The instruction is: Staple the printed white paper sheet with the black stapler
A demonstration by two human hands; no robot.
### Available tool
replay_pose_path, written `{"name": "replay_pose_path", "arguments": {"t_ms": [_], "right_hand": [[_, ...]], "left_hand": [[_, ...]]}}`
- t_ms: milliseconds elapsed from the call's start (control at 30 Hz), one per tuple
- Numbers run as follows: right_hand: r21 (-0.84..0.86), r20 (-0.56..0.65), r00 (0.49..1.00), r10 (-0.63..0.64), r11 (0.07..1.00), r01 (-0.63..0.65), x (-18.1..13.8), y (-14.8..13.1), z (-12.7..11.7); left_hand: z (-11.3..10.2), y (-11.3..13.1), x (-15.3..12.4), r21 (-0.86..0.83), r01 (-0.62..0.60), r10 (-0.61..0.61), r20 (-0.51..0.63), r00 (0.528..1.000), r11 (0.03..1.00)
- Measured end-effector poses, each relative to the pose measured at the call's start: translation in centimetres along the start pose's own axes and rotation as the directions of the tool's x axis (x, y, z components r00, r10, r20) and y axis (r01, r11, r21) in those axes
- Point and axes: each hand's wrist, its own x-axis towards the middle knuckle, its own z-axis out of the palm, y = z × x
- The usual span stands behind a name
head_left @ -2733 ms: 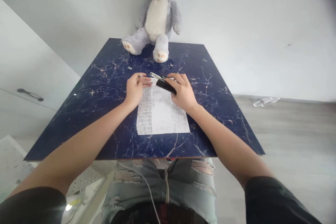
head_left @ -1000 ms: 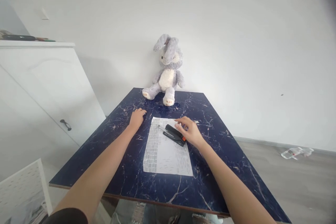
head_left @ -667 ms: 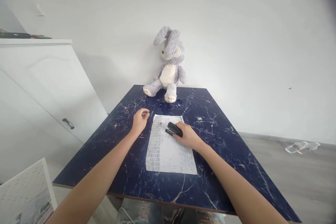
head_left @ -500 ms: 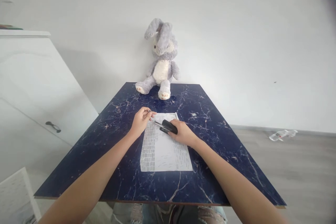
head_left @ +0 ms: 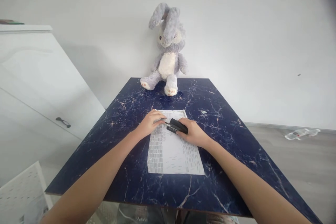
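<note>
A white sheet of printed paper (head_left: 173, 154) lies on the dark blue marble-patterned table (head_left: 126, 168). A black stapler (head_left: 177, 126) rests on the paper's far part, its metal tip pointing left. My right hand (head_left: 193, 133) is closed around the stapler's rear end. My left hand (head_left: 150, 123) lies on the paper's far left corner, fingertips pinched together right at the stapler's metal tip. What those fingertips hold is too small to make out.
A grey plush rabbit (head_left: 167, 52) sits at the table's far edge against the white wall. A small scrap (head_left: 203, 112) lies on the table to the right. A white cabinet (head_left: 34, 87) stands at left. A crushed plastic bottle (head_left: 301, 133) lies on the floor at right.
My left hand came from the bare table onto the paper, up to the stapler's tip. My right hand closed on the stapler's rear. The camera view shifted slightly.
</note>
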Motion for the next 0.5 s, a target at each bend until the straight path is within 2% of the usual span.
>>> {"name": "replay_pose_path", "arguments": {"t_ms": [167,500], "right_hand": [[-0.005,0.018,1.000,0.021,1.000,-0.021,-0.1,0.0,-0.1],[-0.020,0.010,1.000,0.017,1.000,-0.017,-0.1,0.3,0.1]], "left_hand": [[1.1,-0.5,-0.1,0.093,-0.075,0.067,0.083,0.994,0.993],[1.4,-1.1,0.1,0.124,-0.126,0.110,0.127,0.986,0.984]]}}
